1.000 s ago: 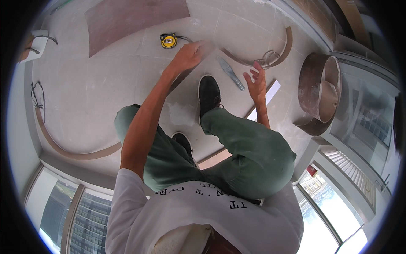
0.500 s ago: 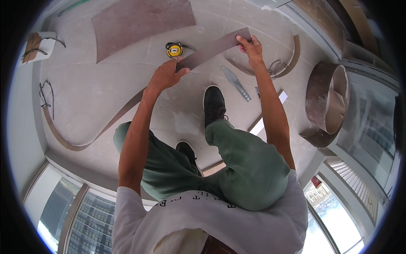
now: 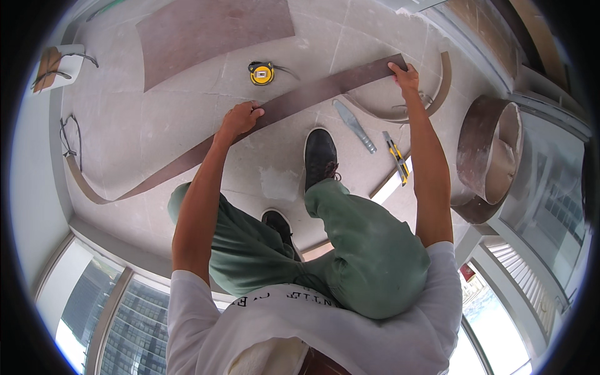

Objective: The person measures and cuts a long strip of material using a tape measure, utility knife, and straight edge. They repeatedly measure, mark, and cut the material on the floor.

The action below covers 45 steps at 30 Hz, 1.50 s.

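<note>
A long brown flat strip [image 3: 312,90] stretches diagonally across the tiled floor, curving at its far left end. My left hand [image 3: 242,119] grips its middle, fingers curled at the edge. My right hand [image 3: 404,76] holds its right end, thumb on top. Above the strip lies a yellow and black tape measure [image 3: 262,74] with a dark strap. Below it lie a grey flat blade-like tool [image 3: 354,125] and a yellow and black utility knife [image 3: 397,159]. A thin curved strip [image 3: 442,81] bends round behind my right hand.
A large brown sheet [image 3: 212,37] lies at the back. A coiled brown band [image 3: 475,150] stands by the glass door on the right. A white board [image 3: 72,65] with dark loops leans at the left wall. My shoes [image 3: 320,153] rest below the strip; windows line the lower sides.
The strip has been raised by both hands, then lowered and pulled to the right and straighter. My right hand has closed on its end and moved right. The utility knife has come into view.
</note>
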Available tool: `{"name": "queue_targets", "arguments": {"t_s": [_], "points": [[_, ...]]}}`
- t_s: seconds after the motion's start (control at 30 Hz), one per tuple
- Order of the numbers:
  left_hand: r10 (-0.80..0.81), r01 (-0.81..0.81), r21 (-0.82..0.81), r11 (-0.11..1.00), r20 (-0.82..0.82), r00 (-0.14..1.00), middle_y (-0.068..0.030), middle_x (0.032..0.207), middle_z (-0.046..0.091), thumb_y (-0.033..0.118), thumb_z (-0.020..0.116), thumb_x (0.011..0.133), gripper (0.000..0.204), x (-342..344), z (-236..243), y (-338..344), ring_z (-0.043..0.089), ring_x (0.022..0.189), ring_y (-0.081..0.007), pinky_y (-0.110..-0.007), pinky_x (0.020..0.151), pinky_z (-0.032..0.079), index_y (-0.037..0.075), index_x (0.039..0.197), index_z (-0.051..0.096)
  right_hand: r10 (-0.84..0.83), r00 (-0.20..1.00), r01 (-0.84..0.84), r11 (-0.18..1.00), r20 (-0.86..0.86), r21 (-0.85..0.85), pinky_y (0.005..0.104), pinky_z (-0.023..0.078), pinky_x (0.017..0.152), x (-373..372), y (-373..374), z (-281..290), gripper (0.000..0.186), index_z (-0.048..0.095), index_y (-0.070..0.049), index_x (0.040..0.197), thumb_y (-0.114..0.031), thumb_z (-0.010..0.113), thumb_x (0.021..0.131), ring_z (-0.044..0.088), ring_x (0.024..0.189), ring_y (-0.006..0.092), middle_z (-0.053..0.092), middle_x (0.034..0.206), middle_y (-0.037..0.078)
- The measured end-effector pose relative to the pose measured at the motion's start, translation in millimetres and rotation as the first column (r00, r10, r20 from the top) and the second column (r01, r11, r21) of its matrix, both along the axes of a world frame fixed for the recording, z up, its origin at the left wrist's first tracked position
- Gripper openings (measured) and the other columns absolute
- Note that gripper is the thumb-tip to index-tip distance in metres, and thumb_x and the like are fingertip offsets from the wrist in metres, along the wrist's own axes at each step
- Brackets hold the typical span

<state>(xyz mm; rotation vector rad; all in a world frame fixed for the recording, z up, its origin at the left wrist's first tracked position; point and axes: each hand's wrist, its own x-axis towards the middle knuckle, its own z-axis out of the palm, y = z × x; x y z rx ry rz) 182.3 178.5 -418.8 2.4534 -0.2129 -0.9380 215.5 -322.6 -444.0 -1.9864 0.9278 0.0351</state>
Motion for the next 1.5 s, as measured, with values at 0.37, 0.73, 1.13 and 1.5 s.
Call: {"name": "queue_targets", "arguments": {"t_s": [0.37,0.73,1.13,1.5], "points": [[0.084,-0.093,0.041,0.995,0.199,0.976,-0.0181,0.094,0.072,0.045,0.06,0.095,0.04,-18,-23,-45,0.068,0.092,-0.0391,-0.048,0.081,0.051,0.009,0.112,0.067,-0.127,0.992,0.127,0.992,-0.009,-0.005,0.0263,0.055,0.061,-15,-37,-13,0.054,0.06,-0.003,0.116,-0.034,0.083,0.078,0.068,0.068,0.0137,0.069,0.085,0.008],[0.057,-0.067,0.059,0.996,0.162,0.985,-0.0167,0.097,0.072,0.043,0.06,0.095,0.041,-7,-11,-83,0.068,0.096,-0.0366,-0.047,0.083,0.051,0.011,0.118,0.066,0.21,0.954,-0.054,0.823,0.214,-0.566,0.0398,0.052,0.085,-38,-3,-13,0.051,0.055,-0.005,0.125,-0.018,0.077,0.081,0.062,0.099,0.029,0.06,0.111,0.017],[0.046,-0.058,0.064,0.996,0.173,0.984,-0.0196,0.097,0.072,0.044,0.059,0.095,0.041,-8,-23,-100,0.068,0.095,-0.0404,-0.048,0.083,0.051,0.008,0.115,0.065,0.758,0.652,-0.658,0.583,0.027,-0.476,0.0452,0.048,0.09,-91,220,7,0.043,0.058,-0.012,0.117,-0.013,0.074,0.078,0.056,0.112,0.0304,0.054,0.123,0.01],[0.115,-0.117,-0.037,0.992,0.613,0.782,-0.0144,0.134,0.054,0.024,0.069,0.089,0.041,8,-3,-77,0.05,0.125,-0.036,-0.05,0.097,0.043,0.011,0.125,0.055,0.711,0.688,-0.586,0.663,0.147,-0.466,0.0439,0.048,0.09,-108,217,7,0.039,0.058,-0.011,0.12,-0.013,0.069,0.083,0.06,0.106,0.0332,0.054,0.132,0.012]]}}
